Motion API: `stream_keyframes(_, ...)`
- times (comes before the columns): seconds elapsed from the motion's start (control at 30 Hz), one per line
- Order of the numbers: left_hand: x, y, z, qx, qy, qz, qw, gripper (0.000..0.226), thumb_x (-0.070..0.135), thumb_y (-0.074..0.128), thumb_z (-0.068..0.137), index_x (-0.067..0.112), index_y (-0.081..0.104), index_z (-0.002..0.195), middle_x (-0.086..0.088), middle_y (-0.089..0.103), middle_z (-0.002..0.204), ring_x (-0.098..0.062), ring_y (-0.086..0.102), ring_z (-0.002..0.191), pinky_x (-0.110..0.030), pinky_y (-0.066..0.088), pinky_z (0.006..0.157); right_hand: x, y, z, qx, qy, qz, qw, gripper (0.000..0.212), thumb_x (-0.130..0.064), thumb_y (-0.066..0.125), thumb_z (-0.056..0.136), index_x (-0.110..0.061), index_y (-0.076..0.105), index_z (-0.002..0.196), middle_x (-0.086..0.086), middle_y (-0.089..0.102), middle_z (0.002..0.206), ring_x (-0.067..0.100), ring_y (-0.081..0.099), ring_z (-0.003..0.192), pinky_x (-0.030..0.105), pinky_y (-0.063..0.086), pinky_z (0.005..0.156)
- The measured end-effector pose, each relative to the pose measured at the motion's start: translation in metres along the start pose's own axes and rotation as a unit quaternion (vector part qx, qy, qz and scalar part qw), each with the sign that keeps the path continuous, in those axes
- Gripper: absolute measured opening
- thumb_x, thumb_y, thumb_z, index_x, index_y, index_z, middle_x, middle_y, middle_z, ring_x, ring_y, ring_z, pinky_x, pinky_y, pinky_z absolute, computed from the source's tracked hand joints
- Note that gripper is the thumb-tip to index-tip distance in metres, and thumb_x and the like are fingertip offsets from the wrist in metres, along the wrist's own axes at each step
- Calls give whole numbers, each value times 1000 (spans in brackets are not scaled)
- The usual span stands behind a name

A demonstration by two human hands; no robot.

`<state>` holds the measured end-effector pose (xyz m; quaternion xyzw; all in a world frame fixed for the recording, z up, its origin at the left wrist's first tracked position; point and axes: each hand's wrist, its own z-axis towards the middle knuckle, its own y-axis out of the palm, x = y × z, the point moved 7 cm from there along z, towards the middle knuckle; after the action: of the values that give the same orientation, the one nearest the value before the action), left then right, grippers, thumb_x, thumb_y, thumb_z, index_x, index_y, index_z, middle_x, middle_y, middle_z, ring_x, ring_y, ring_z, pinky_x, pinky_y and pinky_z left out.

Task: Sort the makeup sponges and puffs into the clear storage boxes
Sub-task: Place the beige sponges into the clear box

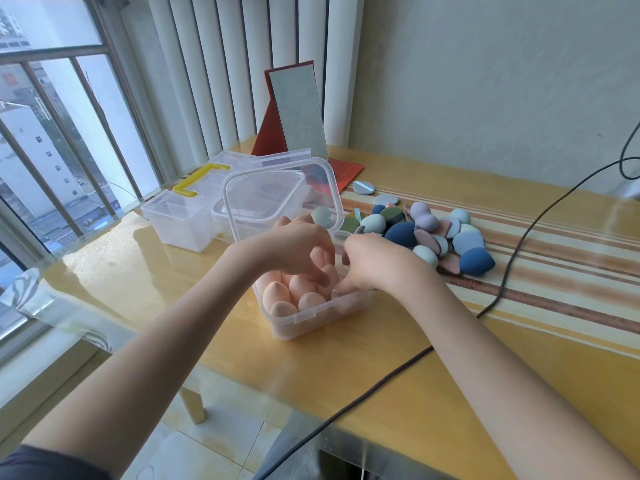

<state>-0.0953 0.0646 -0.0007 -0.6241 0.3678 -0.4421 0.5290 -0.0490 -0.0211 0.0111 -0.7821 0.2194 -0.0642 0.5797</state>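
Both hands reach into the open box [313, 315] of pink sponges [277, 299] on the counter [398, 375]: left hand [304, 249] curled over them, right hand [367, 263] pinching among them, grip unclear. Blue sponges [433, 233] lie right.

Bright daylight comes in through the window [52, 133] at left and puts soft glare on the glossy table [145, 271]. Shadows are faint and diffuse. The wide-angle lens bends the window bars and table edge. The hands look slightly motion-blurred; the corners are soft.
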Motion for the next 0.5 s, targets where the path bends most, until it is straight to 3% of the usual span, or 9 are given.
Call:
stream_keyframes(0.07, 1, -1, 0, -2, -2, 0, 1000, 35, 47, 72, 74, 31, 68, 105, 13, 60, 112, -13, 36, 108, -40, 31, 94, -1, 4, 2, -16, 3, -23, 1000, 41, -37, 68, 86, -9, 56, 114, 9, 49, 105, 25, 48, 90, 30, 43, 71)
stream_keyframes(0.23, 2, -2, -1, 12, 3, 14, 1000, 29, 44, 70, 77, 31, 68, 103, 14, 60, 107, -14, 35, 104, -38, 31, 89, -2, 0, 1, -45, -49, 91, 994, 14, -29, 75, 81, -21, 66, 88, 3, 68, 92, 18, 62, 85, 25, 49, 66)
stream_keyframes(0.37, 5, 0, -1, 4, 6, 18, 1000, 31, 44, 69, 77, 31, 68, 105, 15, 59, 107, -15, 35, 101, -39, 34, 91, -3, 5, -1, -74, -67, 97, 990, 15, -27, 71, 86, -22, 72, 101, -2, 66, 97, 14, 59, 86, 22, 48, 69)
stream_keyframes(0.5, 6, 0, 0, 20, 2, 38, 999, 24, 36, 66, 78, 24, 68, 99, 12, 60, 105, -16, 36, 102, -37, 32, 89, -16, 17, 12, -68, -45, 27, 996, 18, -10, 65, 88, -10, 64, 106, 5, 61, 90, 22, 58, 86, 29, 50, 74)
